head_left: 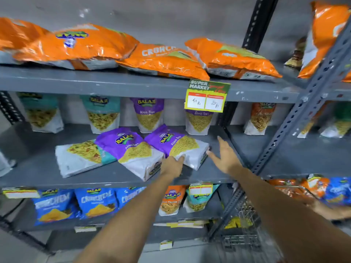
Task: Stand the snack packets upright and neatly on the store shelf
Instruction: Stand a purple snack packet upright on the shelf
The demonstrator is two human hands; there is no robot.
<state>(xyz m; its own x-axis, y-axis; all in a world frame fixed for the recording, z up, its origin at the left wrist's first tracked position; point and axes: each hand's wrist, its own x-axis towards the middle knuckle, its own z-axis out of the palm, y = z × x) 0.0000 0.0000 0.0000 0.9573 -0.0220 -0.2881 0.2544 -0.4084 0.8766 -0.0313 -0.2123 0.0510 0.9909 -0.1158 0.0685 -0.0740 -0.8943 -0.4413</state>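
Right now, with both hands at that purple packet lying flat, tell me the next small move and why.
Probably close both hands on the right-hand purple packet and tip it upright. It lies flat on the middle shelf; the left hand touches its near edge, and the right hand is open beside its right edge. The standing purple packets behind show the target pose.

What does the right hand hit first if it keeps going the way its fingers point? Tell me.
Probably nothing soon. The right hand is open, fingers aimed up and back over bare shelf, beside the flat purple packet. Carried on, it may reach the upright purple packet at the back, though depth is unclear.
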